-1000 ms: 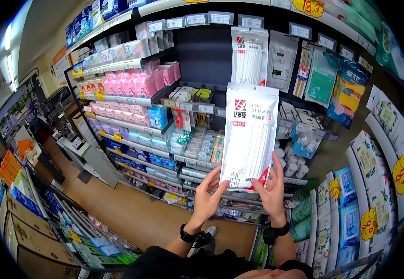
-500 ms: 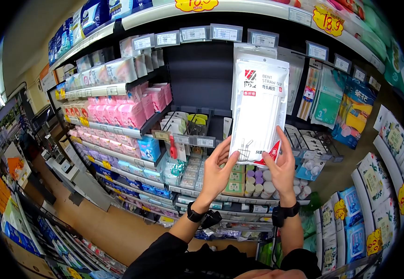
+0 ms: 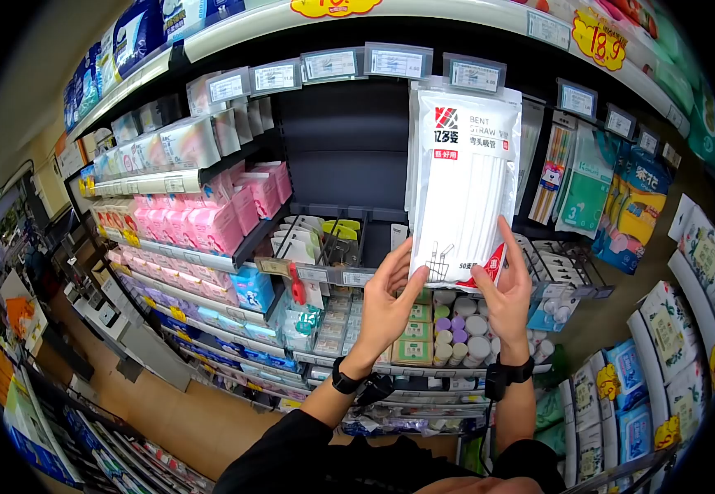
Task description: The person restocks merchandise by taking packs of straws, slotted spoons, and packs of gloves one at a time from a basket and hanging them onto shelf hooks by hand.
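A white pack of bent straws [image 3: 466, 198] with red and black printing stands upright before me, its front facing me. My left hand [image 3: 390, 309] grips its lower left edge, thumb on the front and fingers partly hidden behind. On the lower right corner, by the red printed patch, my right hand [image 3: 507, 288] is closed with the thumb in front. The top of the pack reaches just under a price tag [image 3: 474, 74]. Similar white packs show behind it; whether the held one touches them or a hook, I cannot tell.
Shelves with pink packs [image 3: 209, 226] run along the left. Jars with lids [image 3: 460, 329] stand below my hands. Wrapped chopsticks [image 3: 551, 173] and a green pack [image 3: 585, 189] hang to the right. More packs [image 3: 670, 325] line the right side; an aisle floor [image 3: 176, 420] lies lower left.
The view has shifted slightly, and the shelves appear a little nearer. Both hands keep their hold on the straw pack, which looks slightly larger and sits slightly higher in view.
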Tool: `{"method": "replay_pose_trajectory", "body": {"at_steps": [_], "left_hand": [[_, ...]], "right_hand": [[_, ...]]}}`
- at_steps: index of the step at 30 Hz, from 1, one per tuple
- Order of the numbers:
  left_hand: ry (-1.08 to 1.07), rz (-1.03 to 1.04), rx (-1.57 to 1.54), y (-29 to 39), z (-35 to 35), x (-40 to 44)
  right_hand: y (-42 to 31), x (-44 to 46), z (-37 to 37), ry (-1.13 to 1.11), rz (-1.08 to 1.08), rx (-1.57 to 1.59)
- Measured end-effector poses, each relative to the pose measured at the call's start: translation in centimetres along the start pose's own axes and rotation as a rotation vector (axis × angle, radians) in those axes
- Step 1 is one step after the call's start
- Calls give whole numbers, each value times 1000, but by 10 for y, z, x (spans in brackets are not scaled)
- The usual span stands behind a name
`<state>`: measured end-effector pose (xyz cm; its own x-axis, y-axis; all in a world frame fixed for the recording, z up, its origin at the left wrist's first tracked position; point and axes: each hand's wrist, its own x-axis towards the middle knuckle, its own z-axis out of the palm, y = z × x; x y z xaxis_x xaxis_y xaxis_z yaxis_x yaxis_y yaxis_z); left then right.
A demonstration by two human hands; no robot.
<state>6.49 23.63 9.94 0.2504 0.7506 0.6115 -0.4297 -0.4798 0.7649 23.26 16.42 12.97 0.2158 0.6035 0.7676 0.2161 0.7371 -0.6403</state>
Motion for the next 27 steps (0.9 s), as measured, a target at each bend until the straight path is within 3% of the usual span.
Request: {"method": "replay_pose_trajectory", "body": {"at_steps": [19, 25, 27], "left_hand": [[27, 31, 62, -14, -16, 9], [22, -111, -50, -10, -23, -11], [19, -29, 121, -12, -25, -17]], "right_hand": [[28, 29, 0, -3, 24, 26], [40, 30, -5, -34, 59, 10], [42, 27, -7, -40, 101, 3]]}}
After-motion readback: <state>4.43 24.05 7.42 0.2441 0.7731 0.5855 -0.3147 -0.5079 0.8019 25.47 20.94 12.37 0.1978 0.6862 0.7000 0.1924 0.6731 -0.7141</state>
